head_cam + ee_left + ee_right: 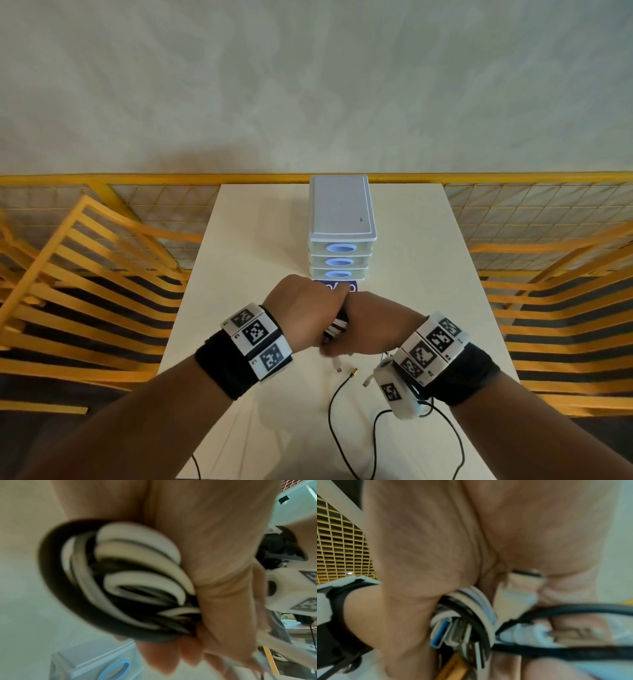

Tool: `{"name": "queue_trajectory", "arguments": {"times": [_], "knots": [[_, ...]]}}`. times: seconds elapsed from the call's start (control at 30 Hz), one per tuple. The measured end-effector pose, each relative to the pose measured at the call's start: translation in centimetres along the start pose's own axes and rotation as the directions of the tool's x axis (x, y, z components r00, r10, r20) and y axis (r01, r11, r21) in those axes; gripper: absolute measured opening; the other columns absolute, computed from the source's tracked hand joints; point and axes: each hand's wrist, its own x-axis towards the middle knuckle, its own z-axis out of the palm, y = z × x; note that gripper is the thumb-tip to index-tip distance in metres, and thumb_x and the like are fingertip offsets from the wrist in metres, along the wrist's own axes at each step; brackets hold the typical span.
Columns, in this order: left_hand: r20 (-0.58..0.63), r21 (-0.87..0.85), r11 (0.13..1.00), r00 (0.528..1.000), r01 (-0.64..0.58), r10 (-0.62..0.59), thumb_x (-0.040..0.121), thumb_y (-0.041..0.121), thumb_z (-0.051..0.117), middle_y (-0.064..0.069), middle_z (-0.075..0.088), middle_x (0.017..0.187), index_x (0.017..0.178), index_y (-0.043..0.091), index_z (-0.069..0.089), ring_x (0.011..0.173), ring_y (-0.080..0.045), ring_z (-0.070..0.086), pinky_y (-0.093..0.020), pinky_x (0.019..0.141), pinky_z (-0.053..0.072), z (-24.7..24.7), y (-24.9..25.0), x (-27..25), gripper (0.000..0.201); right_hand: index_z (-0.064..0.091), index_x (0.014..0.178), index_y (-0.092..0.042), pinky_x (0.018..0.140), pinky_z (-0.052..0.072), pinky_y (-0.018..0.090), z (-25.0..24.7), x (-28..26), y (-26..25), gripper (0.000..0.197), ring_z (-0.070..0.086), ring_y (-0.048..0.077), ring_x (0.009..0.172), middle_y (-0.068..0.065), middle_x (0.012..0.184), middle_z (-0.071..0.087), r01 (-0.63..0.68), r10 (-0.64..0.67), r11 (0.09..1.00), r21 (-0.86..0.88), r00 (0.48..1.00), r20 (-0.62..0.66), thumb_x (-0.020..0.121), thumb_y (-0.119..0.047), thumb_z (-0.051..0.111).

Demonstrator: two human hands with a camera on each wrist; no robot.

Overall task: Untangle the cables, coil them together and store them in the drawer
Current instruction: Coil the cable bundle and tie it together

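A coil of black and white cables [337, 325] hangs between my two hands above the middle of the table. My left hand [306, 308] grips the coil [120, 581], fingers curled under it. My right hand [368, 325] closes on the same bundle [471, 615] from the right, with white and black strands [530, 632] running through its fingers. A blue USB plug [440, 634] sticks out of the bundle. Loose ends [352, 371] dangle to the table, and a black cable loop [376, 442] trails toward me. The white drawer unit [340, 240] stands behind, its three drawers closed.
A purple card [337, 286] lies in front of the drawer unit, partly hidden by my hands. The table [260, 240] is narrow and cream-coloured. Yellow slatted chairs [85, 291] stand on both sides, and a yellow mesh fence [531, 205] runs behind.
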Motion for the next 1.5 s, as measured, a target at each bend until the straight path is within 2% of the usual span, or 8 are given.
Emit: {"name": "queue_trajectory", "arguments": {"times": [0.47, 0.67, 0.83, 0.97, 1.13, 1.2, 1.33, 1.5], "knots": [[0.016, -0.124, 0.992, 1.000, 0.004, -0.002, 0.089, 0.048, 0.067, 0.001, 0.069, 0.108, 0.162, 0.033, 0.002, 0.097, -0.025, 0.067, -0.030, 0.073, 0.038, 1.1, 0.0, 0.2, 0.099, 0.064, 0.106, -0.008, 0.060, 0.052, 0.019, 0.5, 0.1, 0.2, 0.016, 0.065, 0.014, 0.057, -0.001, 0.081, 0.066, -0.067, 0.055, 0.994, 0.085, 0.989, 0.139, 0.094, -0.008, 0.052], [-0.269, -0.262, 0.965, 0.962, -0.035, -0.038, 0.068, 0.074, 0.074, 0.002, 0.063, 0.112, 0.163, 0.027, 0.000, 0.093, -0.020, 0.060, -0.038, 0.081, 0.051, 0.4, -3.3, -1.6, 0.130, 0.061, 0.099, -0.005, 0.059, 0.055, 0.029, -0.2, -0.1, 1.6, 0.011, 0.059, 0.008, 0.058, -0.002, 0.076, 0.058, -0.060, 0.045, 0.959, 0.278, 0.997, 0.059, 0.092, 0.002, 0.055], [-0.154, -0.883, 0.457, 0.851, 0.110, -0.503, 0.051, 0.096, 0.065, 0.014, 0.061, 0.132, 0.152, 0.027, 0.033, 0.111, -0.001, 0.063, -0.035, 0.097, 0.054, 2.1, -5.9, -3.2, 0.127, 0.061, 0.088, -0.009, 0.052, 0.048, 0.021, -2.0, -1.0, 2.8, 0.012, 0.059, 0.010, 0.050, 0.004, 0.068, 0.060, 0.012, 0.042, 0.862, 0.507, 0.995, -0.095, 0.093, 0.003, 0.062], [0.003, -1.000, 0.024, 0.965, 0.010, -0.262, 0.053, 0.084, 0.078, 0.013, 0.075, 0.112, 0.119, 0.026, 0.063, 0.105, -0.003, 0.070, -0.037, 0.098, 0.052, 4.6, -3.5, -1.6, 0.089, 0.065, 0.086, -0.009, 0.058, 0.049, 0.024, -2.8, -0.8, 2.3, 0.007, 0.063, 0.019, 0.057, 0.002, 0.066, 0.065, 0.145, -0.070, 0.843, 0.518, 0.984, -0.161, 0.089, -0.003, 0.066], [-0.208, -0.857, -0.457, 0.971, -0.238, -0.116, 0.068, 0.045, 0.091, -0.022, 0.067, 0.121, 0.138, 0.006, 0.052, 0.075, -0.022, 0.071, -0.033, 0.059, 0.057, 3.9, 0.7, 0.5, 0.089, 0.067, 0.082, -0.009, 0.062, 0.053, 0.029, -2.1, -0.1, 0.5, 0.012, 0.066, 0.019, 0.063, 0.007, 0.068, 0.068, 0.239, -0.232, 0.876, 0.419, 0.970, -0.068, 0.090, -0.002, 0.062], [-0.202, -0.810, -0.528, 0.967, -0.254, -0.156, 0.068, 0.042, 0.091, -0.020, 0.058, 0.142, 0.136, 0.012, 0.061, 0.088, -0.027, 0.073, -0.032, 0.053, 0.058, 3.3, 0.9, 0.6, 0.080, 0.066, 0.077, -0.009, 0.062, 0.052, 0.028, -1.7, 0.1, 0.2, 0.015, 0.066, 0.018, 0.062, 0.011, 0.068, 0.069, 0.210, -0.211, 0.891, 0.403, 0.977, -0.041, 0.088, 0.000, 0.062], [-0.174, -0.836, -0.485, 0.963, -0.254, -0.204, 0.071, 0.049, 0.088, -0.006, 0.070, 0.129, 0.094, 0.023, 0.080, 0.094, -0.040, 0.074, -0.039, 0.053, 0.060, 3.0, 0.7, 0.3, 0.035, 0.066, 0.086, 0.001, 0.065, 0.055, 0.030, -1.6, 0.3, 0.0, 0.005, 0.069, 0.018, 0.063, 0.010, 0.071, 0.069, 0.192, -0.208, 0.878, 0.438, 0.978, -0.013, 0.090, -0.001, 0.063], [-0.176, -0.883, -0.364, 0.927, -0.297, -0.330, 0.084, 0.048, 0.075, -0.012, 0.075, 0.118, 0.087, 0.027, 0.077, 0.081, -0.039, 0.076, -0.051, 0.066, 0.062, 2.1, 0.5, -0.6, 0.021, 0.068, 0.082, -0.010, 0.059, 0.051, 0.030, -1.3, 0.4, -0.1, 0.010, 0.067, 0.025, 0.061, 0.008, 0.070, 0.068, 0.190, -0.221, 0.819, 0.541, 0.975, -0.009, 0.091, -0.013, 0.069]]}}
